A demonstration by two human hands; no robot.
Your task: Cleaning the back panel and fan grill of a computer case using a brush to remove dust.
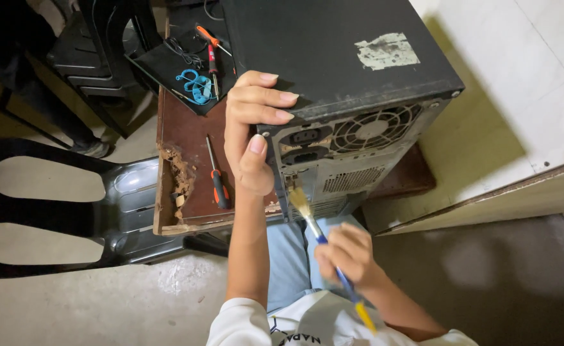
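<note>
Worn table (186, 131): screwdriver (217, 176) beside computer case (340, 57)

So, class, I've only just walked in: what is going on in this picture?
A person steadies a black desktop computer case with the left hand, which grips its rear corner. The right hand holds a small paintbrush with a blue and yellow handle, its bristles touching the back panel below the power sockets. The case stands on a worn brown wooden table. An orange-handled screwdriver lies there beside it, and a black plastic chair stands to the left.
</note>
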